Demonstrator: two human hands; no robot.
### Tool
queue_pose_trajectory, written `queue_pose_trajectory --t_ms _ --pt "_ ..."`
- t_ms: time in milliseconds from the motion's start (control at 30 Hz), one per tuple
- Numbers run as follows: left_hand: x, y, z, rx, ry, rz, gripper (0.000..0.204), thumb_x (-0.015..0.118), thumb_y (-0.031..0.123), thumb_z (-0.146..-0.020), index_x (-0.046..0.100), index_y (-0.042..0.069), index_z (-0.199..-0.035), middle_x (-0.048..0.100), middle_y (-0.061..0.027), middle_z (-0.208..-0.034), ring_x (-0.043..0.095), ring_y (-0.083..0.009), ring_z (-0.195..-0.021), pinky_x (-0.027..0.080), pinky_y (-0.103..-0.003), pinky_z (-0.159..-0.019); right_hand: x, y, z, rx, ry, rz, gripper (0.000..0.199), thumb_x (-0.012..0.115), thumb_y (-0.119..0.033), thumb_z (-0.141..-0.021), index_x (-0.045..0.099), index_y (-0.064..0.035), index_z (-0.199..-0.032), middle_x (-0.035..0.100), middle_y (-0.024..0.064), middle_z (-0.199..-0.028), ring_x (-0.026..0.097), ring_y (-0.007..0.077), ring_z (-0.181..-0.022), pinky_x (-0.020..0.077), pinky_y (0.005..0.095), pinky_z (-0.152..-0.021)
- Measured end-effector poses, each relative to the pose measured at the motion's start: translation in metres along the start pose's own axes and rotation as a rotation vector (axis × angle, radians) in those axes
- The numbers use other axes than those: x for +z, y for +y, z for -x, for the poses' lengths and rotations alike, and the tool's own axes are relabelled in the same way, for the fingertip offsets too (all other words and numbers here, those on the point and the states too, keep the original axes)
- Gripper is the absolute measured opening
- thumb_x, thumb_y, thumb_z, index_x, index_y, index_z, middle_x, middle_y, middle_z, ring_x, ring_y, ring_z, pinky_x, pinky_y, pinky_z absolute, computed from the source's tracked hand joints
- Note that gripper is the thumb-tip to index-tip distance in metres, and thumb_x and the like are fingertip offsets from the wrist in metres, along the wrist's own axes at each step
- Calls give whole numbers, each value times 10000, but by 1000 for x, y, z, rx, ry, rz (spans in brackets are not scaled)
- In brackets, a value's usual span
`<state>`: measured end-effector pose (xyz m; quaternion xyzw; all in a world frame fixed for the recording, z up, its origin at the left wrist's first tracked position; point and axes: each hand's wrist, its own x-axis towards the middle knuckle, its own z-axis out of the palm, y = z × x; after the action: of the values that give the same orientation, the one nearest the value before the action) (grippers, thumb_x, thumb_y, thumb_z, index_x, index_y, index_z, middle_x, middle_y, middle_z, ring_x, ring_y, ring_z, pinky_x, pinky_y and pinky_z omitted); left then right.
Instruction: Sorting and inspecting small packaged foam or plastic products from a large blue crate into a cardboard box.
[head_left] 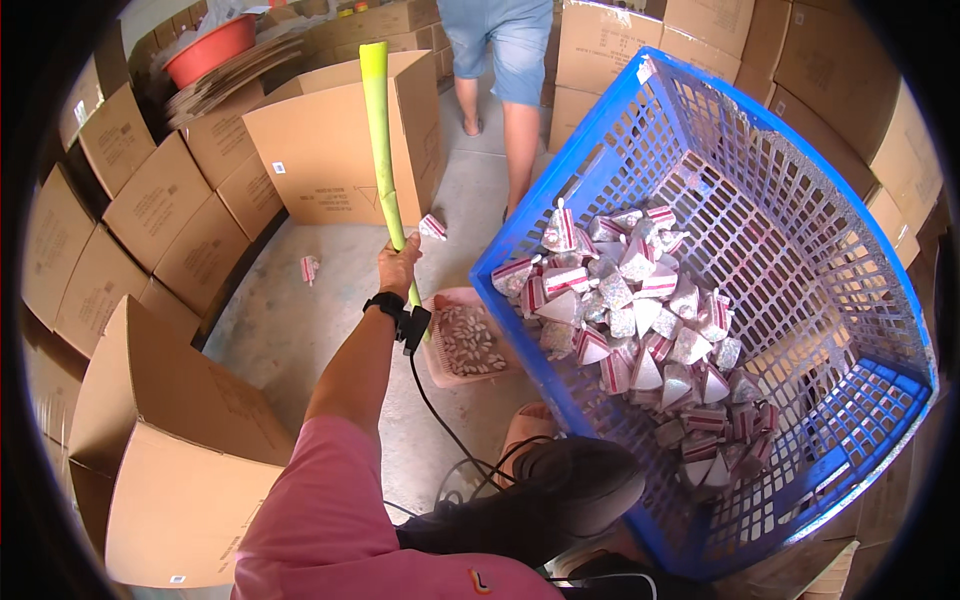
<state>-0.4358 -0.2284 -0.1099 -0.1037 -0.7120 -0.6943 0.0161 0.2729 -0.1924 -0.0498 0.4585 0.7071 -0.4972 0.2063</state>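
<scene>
My left hand (400, 268) is closed around a long green stalk (378, 130) that looks like bamboo, with a joint partway down. The stalk stands nearly upright, its thicker end high and its lower end beside a pink basket (437, 375). Small pale and dark pieces (468, 335) lie in that basket. To the right, a large tilted blue plastic crate (560, 170) holds a heap of small pyramid-shaped packets (640, 265) with red and white stripes and see-through sides. My right hand is out of view.
An open cardboard box (315, 150) stands ahead, and another open box (190, 490) is at the near left. Stacked cartons (165, 210) line the sides. Two loose packets, one a striped packet (309, 269), lie on the floor. A person in blue shorts (510, 50) is ahead.
</scene>
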Motion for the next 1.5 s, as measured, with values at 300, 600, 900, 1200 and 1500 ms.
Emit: queue_pose_trajectory --t_ms 300,600,900,1200,1500 --pt "-16 -33 14 -111 29 -320 384 592 188 -714 492 -55 -995 576 -168 -831 567 -262 -767 442 -357 -688 10 -14 30 27 128 -28 444 494 -420 -871 517 -28 -1078 591 157 -935 591 215 -819 494 283 -603" --pt "52 6 97 -62 -368 116 190 597 81 -737 560 12 -911 597 -58 -826 549 -132 -744 435 -245 -656 -14 -71 42 -291 356 15 271 564 -240 -858 558 -55 -1057 609 65 -833 563 123 -687 461 248 -576" --pt "176 185 179 229 -977 629 109 560 48 -790 565 45 -899 565 -16 -854 518 -77 -780 432 -228 -703 -77 -170 -20 -518 347 176 253 587 -187 -842 557 -88 -1073 624 83 -825 584 212 -688 464 279 -638" --pt "254 335 253 471 -921 909 34 518 22 -782 522 -1 -807 531 -17 -694 482 -78 -652 413 -236 -595 -168 -247 -16 -755 449 -297 211 582 -161 -840 565 24 -939 605 75 -717 595 142 -656 489 261 -601" --pt "237 198 254 207 -1041 645 94 557 93 -843 530 20 -896 553 -9 -754 519 -64 -679 440 -216 -615 -187 -167 -133 -813 372 0 323 405 -258 -909 529 38 -940 605 135 -726 618 209 -674 511 290 -628"
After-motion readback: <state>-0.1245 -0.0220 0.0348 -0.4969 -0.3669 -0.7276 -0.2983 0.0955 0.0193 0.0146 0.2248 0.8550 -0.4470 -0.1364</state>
